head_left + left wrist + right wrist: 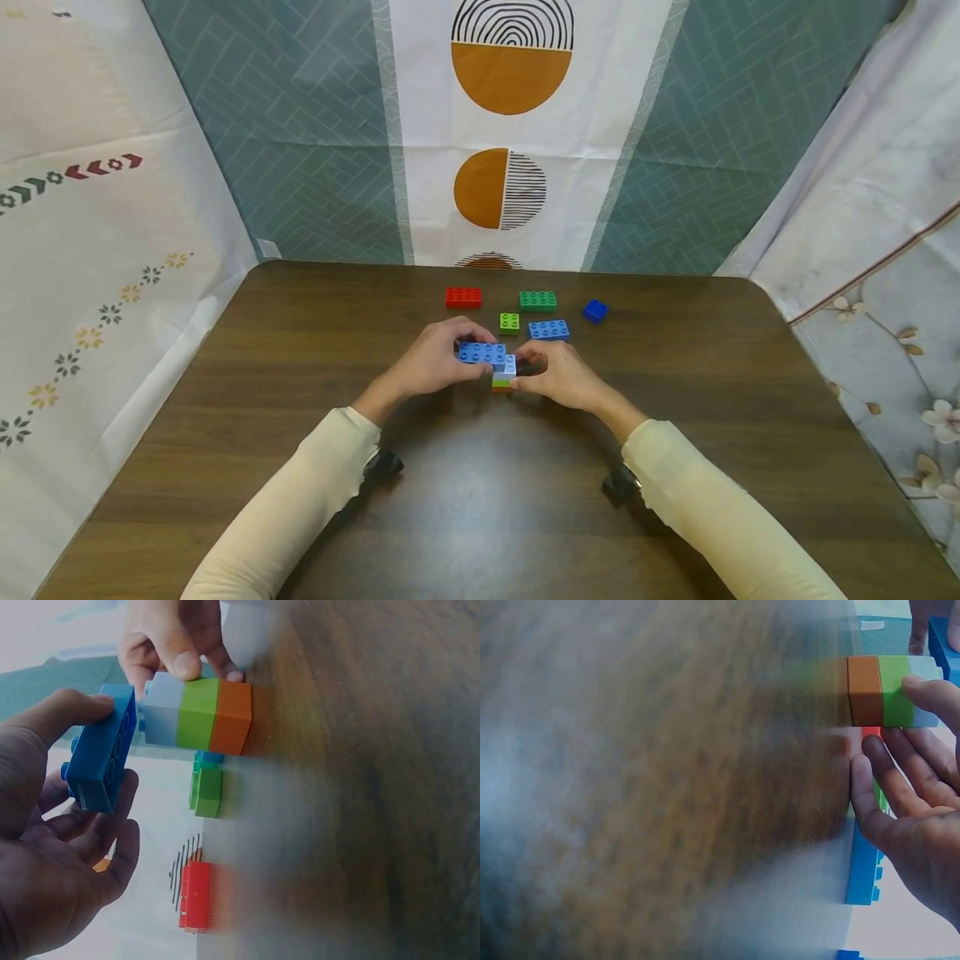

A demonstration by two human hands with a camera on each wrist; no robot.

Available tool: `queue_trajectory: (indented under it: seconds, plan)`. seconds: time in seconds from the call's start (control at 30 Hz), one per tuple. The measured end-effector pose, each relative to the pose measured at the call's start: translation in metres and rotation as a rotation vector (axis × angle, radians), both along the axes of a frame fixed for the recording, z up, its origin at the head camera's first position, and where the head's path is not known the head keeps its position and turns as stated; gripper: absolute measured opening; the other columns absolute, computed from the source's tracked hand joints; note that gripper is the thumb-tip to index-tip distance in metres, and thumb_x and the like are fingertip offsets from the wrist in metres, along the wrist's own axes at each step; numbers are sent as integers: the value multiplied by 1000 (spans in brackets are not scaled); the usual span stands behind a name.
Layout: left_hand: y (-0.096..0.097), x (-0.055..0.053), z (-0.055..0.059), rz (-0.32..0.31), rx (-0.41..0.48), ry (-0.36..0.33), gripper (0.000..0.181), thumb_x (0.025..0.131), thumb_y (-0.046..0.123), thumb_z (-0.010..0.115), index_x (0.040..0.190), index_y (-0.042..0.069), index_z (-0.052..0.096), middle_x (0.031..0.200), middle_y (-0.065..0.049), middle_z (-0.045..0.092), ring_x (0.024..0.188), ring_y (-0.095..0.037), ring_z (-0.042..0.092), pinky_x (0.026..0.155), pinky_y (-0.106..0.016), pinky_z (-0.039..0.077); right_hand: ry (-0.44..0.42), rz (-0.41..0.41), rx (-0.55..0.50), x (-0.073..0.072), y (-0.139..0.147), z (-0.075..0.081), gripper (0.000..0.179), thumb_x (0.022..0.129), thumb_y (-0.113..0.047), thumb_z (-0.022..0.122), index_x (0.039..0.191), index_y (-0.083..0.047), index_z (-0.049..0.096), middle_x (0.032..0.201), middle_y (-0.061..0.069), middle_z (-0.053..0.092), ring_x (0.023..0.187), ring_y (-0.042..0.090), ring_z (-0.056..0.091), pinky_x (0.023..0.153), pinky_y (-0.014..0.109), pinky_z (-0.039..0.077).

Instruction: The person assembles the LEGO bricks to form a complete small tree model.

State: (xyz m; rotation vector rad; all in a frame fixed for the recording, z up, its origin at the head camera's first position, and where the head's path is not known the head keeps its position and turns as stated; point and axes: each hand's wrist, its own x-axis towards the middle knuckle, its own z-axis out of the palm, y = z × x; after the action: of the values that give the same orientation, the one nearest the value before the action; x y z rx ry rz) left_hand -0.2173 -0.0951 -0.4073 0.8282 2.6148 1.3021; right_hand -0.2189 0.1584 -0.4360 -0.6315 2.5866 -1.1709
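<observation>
My left hand (429,360) pinches a long blue toy brick (480,354) between thumb and fingers. In the left wrist view, the blue brick (91,761) is tilted, its hollow underside facing the studs of a small stack (198,714), with a narrow gap between. That stack stands on the table and has three layers: orange at the bottom, lime green in the middle, pale blue on top. My right hand (564,379) grips the stack from its right side; the right wrist view shows the thumb on the upper layers of the stack (895,691).
Beyond the hands on the wooden table (480,517) lie a red brick (463,297), a green brick (537,301), a small lime brick (509,323), another long blue brick (549,330) and a small dark blue brick (596,312). Patterned cloths hang behind and beside the table.
</observation>
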Motion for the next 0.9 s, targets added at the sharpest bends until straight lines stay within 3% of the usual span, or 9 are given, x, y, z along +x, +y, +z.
queue_trajectory:
  seconds: [0.9]
  plan:
    - [4, -4, -6, 0, -22, 15, 29, 86, 20, 83, 114, 17, 74, 113, 0, 71, 99, -19, 60, 87, -31, 54, -32, -9, 27, 2, 0, 7, 40, 91, -25, 79, 126, -11, 68, 129, 8, 71, 124, 32, 64, 109, 56, 50]
